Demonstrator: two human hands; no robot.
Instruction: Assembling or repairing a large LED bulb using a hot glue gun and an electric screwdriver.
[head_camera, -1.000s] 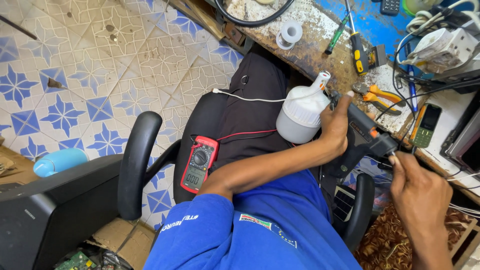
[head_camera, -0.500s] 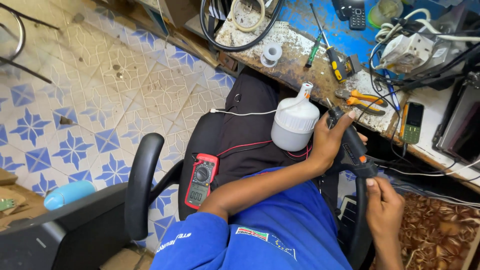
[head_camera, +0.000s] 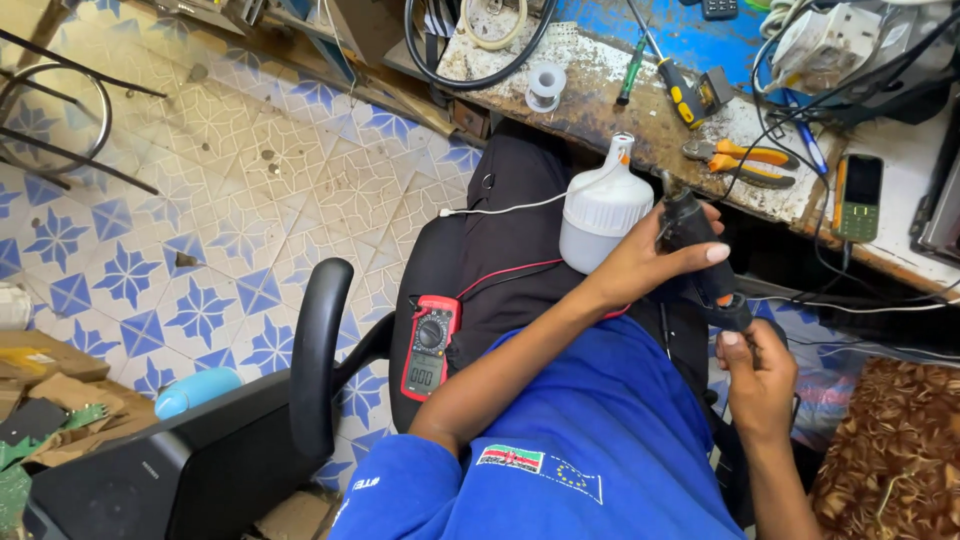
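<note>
The left hand (head_camera: 640, 265) wraps the upper end of a black handheld tool (head_camera: 700, 260), fingers curled over it. The right hand (head_camera: 757, 375) grips the tool's lower end, fist closed. At the left hand's 10 o'clock, touching it, a white bulb-shaped lamp (head_camera: 600, 215) rests on a black bag (head_camera: 500, 250) on the lap. A red multimeter (head_camera: 430, 347) lies at 8 o'clock. On the tabletop (head_camera: 600, 90) at 1 o'clock lie orange pliers (head_camera: 740, 160) and a green phone (head_camera: 858, 195).

a red multimeter (head_camera: 430, 346) with a grey rectangular screen rests on the lap; a green phone (head_camera: 858, 196) with a dark screen lies on the surface (head_camera: 640, 110).
</note>
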